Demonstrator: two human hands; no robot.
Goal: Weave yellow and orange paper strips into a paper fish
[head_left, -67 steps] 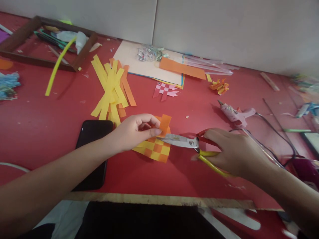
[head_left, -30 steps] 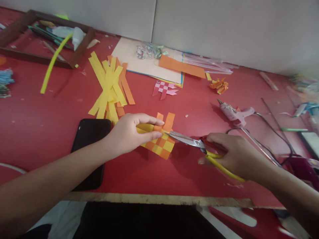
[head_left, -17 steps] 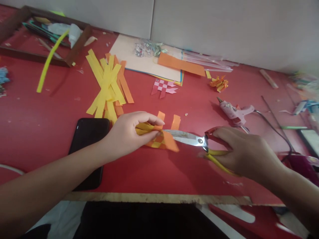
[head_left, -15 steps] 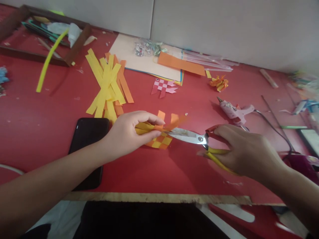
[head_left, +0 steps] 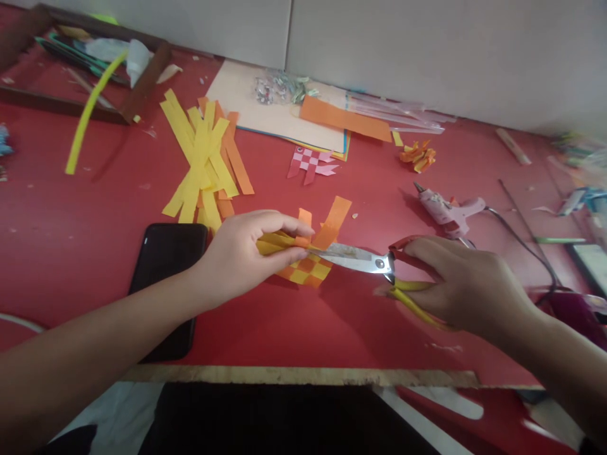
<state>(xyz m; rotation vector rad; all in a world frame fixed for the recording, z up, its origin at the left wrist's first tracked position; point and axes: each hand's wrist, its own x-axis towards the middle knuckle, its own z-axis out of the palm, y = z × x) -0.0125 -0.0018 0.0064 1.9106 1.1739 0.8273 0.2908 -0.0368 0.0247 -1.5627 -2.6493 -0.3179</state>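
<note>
My left hand [head_left: 258, 249] is closed on a woven piece of orange and yellow paper strips [head_left: 306, 270], pinching it between thumb and fingers. The checkered part hangs below the fingertips, and an orange strip end [head_left: 334, 221] sticks up beyond them. In my right hand [head_left: 467, 281] is a pair of scissors [head_left: 353, 258] with red and yellow handles. Their blades lie nearly together, pointing left, with the tips against the paper at my left fingertips. Whether the blades are cutting through a strip is hard to see.
Yellow and orange paper strips [head_left: 202, 158] lie piled beyond a black phone [head_left: 165, 272]. A pink woven paper fish [head_left: 310, 164] sits mid-table. A pink glue gun [head_left: 446, 208] with its cord is at right. A wooden tray [head_left: 128, 107] stands at back left, paper sheets [head_left: 237, 95] at the back.
An orange strip end at the scissor blades, slanted low and blurred before, now stands more upright and sharp. Both hands keep nearly the same place; the view has shifted slightly.
</note>
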